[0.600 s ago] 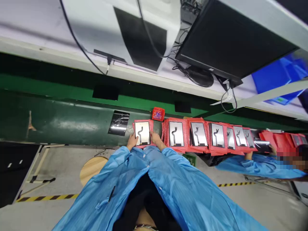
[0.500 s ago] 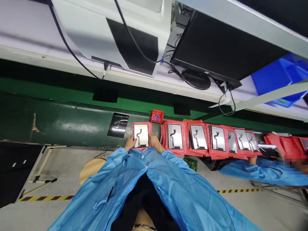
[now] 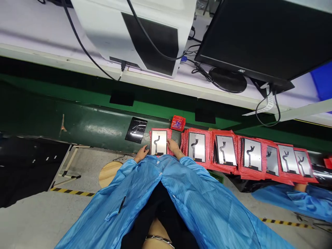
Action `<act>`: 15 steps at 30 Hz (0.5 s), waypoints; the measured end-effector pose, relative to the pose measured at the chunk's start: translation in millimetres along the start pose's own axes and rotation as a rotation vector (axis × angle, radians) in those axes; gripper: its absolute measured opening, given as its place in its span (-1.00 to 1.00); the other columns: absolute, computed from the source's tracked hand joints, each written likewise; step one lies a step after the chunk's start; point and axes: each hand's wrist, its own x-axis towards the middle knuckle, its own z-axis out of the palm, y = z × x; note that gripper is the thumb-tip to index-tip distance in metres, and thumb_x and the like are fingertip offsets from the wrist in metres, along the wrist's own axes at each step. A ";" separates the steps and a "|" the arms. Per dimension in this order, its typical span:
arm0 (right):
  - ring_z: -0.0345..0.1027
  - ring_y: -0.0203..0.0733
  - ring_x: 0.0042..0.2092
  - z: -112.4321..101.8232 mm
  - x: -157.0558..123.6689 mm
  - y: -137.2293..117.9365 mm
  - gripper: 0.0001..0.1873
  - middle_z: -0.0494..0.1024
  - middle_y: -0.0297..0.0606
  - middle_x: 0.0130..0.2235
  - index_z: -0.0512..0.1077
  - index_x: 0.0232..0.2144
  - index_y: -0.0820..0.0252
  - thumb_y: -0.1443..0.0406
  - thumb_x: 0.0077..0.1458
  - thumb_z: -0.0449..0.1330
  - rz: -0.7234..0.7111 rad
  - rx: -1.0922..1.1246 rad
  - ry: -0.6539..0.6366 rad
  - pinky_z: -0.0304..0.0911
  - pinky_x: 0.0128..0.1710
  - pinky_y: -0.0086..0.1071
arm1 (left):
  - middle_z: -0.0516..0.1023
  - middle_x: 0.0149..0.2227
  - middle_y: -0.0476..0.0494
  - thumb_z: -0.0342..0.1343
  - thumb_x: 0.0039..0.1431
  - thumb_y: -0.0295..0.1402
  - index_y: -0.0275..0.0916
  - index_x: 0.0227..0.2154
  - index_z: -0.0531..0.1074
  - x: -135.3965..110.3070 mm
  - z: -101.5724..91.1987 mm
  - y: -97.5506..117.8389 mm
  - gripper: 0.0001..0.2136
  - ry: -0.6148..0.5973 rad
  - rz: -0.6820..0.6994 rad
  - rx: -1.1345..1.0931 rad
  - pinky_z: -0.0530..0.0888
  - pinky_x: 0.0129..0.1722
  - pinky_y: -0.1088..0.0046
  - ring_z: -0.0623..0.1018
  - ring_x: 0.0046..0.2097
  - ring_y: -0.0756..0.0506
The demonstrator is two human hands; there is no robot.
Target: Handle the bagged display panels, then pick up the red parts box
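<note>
- Resting at the near edge of the dark green conveyor belt (image 3: 77, 124), my left hand (image 3: 142, 153) lies flat with its fingers loosely spread, just beside the lower left corner of the silver rectangular panel on red bubble wrap (image 3: 158, 142); it holds nothing that I can see.
- My right hand (image 3: 173, 147) lies on the panel's right edge, fingers stretched along it and touching panel and wrap; whether they curl under the edge I cannot tell.
- That panel lies straight ahead, between my two hands, its long axis running away from me across the belt, a black flex cable curling down its middle.
- Of the two, my right hand is the nearer, being already on it; the left is just off the corner.
- Left of it on the belt lies a glossy black sheet (image 3: 136, 125), apart from the wrap.
- Beyond its far right corner sits a small red packet (image 3: 178, 123).
- To the right runs a row of like silver panels on red wrap (image 3: 249, 155), overlapping, towards another person's blue sleeve (image 3: 298, 202).
</note>
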 end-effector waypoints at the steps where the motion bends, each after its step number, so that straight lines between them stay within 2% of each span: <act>1: 0.49 -0.03 0.18 -1.3 2.1 -0.9 -0.68 0.60 -0.04 0.25 0.52 0.17 0.15 0.27 0.50 0.08 0.006 0.004 -0.003 0.31 0.16 -0.32 | 0.62 0.06 -0.35 0.04 0.54 -0.24 -0.38 0.56 0.25 -1.7 0.0 -2.4 -0.37 0.004 -0.011 -0.006 0.45 0.35 0.22 0.60 0.18 -0.23; 9: 0.52 -0.06 0.01 -2.2 16.5 -5.1 -0.71 0.65 0.09 0.09 0.53 0.03 0.25 0.29 0.51 0.03 0.062 0.040 -0.042 0.30 0.05 -0.30 | 0.63 -0.01 -0.29 0.05 0.53 -0.25 -0.38 0.55 0.26 -5.6 -1.9 -4.5 -0.37 0.011 -0.021 -0.056 0.48 0.29 0.27 0.62 0.11 -0.20; 13: 0.46 -0.17 -0.18 1.1 13.6 -1.8 -0.83 0.66 -0.10 -0.17 0.49 -0.14 0.23 0.34 0.41 0.09 0.051 0.189 -0.024 0.33 -0.03 -0.37 | 0.63 -0.03 -0.26 0.05 0.53 -0.22 -0.33 0.54 0.26 -6.1 -6.6 -3.0 -0.38 -0.002 -0.039 -0.073 0.50 0.24 0.29 0.64 0.07 -0.19; 15: 0.45 -0.22 -0.22 -5.6 15.7 3.5 -0.79 0.63 -0.17 -0.21 0.43 -0.16 0.19 0.32 0.43 -0.01 0.031 0.286 0.019 0.37 -0.08 -0.40 | 0.64 -0.04 -0.24 0.04 0.52 -0.22 -0.32 0.53 0.28 -5.9 -9.8 -3.4 -0.40 -0.006 -0.047 -0.085 0.50 0.23 0.29 0.65 0.05 -0.19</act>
